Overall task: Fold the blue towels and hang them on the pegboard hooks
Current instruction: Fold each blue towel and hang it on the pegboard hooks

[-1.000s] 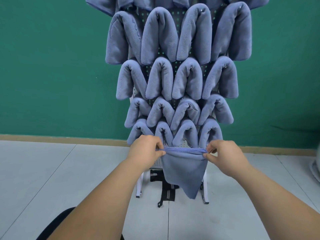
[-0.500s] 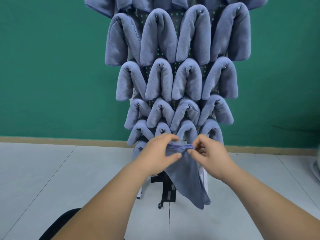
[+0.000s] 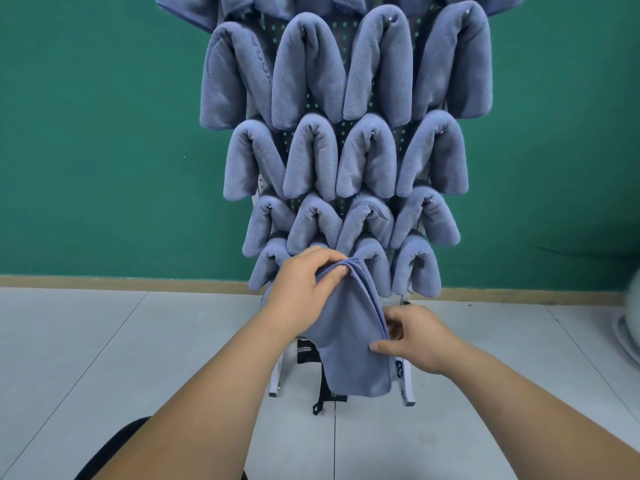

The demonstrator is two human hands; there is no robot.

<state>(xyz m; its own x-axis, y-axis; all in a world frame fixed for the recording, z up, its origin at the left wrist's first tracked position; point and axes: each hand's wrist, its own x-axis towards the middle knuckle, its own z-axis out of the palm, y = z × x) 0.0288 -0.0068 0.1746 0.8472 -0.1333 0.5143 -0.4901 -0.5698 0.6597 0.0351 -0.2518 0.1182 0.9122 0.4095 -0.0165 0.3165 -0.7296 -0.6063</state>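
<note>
Pegboard (image 3: 349,43) mostly hidden by hung towels (image 3: 311,157), top row cropped, left hand (image 3: 304,292) gripping folded towel (image 3: 349,341) top, right hand (image 3: 415,337) pinching its side edge, open floor (image 3: 104,341) either side.

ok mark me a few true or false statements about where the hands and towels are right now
1. The left hand grips the top of the folded towel. True.
2. The right hand hangs idle, away from the towel. False: it pinches the towel's right edge, lower down than the left hand.
3. The pegboard carries several rows of hung towels. True.
4. The wall behind the board is white. False: it is green.
5. The folded towel hangs on a hook. False: both hands hold it in front of the lowest row.
</note>
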